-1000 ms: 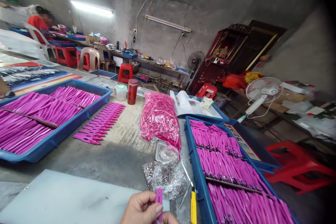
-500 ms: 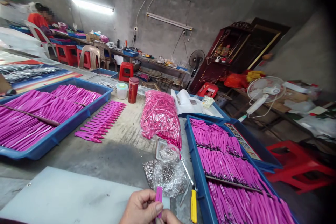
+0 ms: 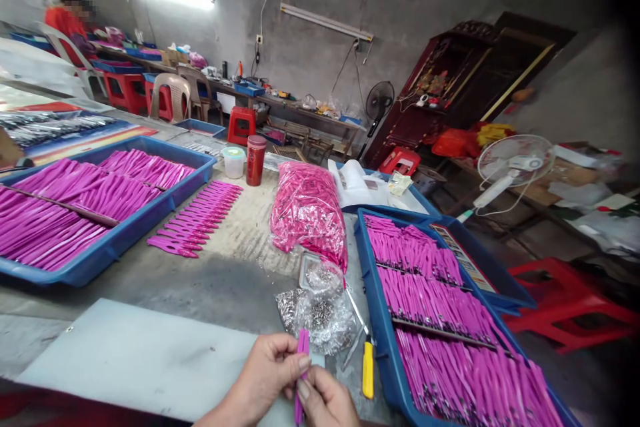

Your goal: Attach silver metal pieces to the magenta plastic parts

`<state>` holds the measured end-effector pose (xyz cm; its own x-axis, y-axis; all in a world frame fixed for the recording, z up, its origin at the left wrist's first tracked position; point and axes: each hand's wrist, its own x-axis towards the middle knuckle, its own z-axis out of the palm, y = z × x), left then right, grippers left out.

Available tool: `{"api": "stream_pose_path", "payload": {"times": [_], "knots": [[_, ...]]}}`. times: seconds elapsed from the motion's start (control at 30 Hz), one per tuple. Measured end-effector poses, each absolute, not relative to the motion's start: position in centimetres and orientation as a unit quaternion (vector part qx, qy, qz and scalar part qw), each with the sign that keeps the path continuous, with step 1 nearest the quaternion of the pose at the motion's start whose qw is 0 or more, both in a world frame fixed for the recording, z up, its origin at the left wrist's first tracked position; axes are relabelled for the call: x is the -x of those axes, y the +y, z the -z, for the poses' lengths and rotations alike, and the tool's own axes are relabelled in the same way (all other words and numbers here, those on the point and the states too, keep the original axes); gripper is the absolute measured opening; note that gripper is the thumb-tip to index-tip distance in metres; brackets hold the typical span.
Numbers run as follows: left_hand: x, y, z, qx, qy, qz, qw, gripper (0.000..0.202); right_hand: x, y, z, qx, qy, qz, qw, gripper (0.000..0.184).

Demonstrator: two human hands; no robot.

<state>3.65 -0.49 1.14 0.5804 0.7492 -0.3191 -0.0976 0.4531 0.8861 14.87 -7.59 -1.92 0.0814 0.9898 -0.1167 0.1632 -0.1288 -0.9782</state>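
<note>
At the bottom centre my left hand (image 3: 267,373) and my right hand (image 3: 327,403) both pinch one thin magenta plastic piece (image 3: 302,347), held upright between the fingertips. Both hands are closed on it. Just beyond them lies a clear bag of small metal parts (image 3: 320,313), and a yellow-handled tool (image 3: 367,377) rests to the right of my right hand. A blue tray (image 3: 373,293) on the right holds rows of the same magenta pieces.
A second blue tray (image 3: 120,247) of magenta pieces sits at the left, with a loose row of pieces (image 3: 197,217) beside it. A pink bag (image 3: 307,213), a red can (image 3: 255,160), a grey board (image 3: 145,360) and a white fan (image 3: 513,163) are around. A person in orange (image 3: 63,17) sits far left.
The view has tilted down a little, so my hands show more fully. My right hand has come up onto the magenta piece beside the left.
</note>
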Motion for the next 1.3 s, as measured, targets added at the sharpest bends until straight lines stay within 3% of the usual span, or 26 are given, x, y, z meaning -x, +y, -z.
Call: {"api": "stream_pose_path", "payload": {"times": [0.5, 0.7, 0.93, 1.3], "knots": [[-4.1, 0.2, -2.1, -0.472, 0.382, -0.282, 0.743, 0.043, -14.8, -6.7, -0.8, 0.572, -0.415, -0.556, 0.438, 0.045], [-4.2, 0.7, -2.8, -0.52, 0.364, -0.324, 0.701, 0.033, -15.4, -6.1, -2.2, 0.6, -0.53, -0.433, 0.416, 0.033], [-4.0, 1.7, -2.5, -0.678, 0.329, -0.383, 0.534, 0.029, -15.7, -5.1, -2.0, 0.619, -0.605, -0.302, 0.4, 0.028], [-3.8, 2.5, -2.6, -0.724, 0.297, -0.383, 0.491, 0.028, -15.9, -4.4, -1.3, 0.613, -0.645, -0.218, 0.399, 0.026]]}}
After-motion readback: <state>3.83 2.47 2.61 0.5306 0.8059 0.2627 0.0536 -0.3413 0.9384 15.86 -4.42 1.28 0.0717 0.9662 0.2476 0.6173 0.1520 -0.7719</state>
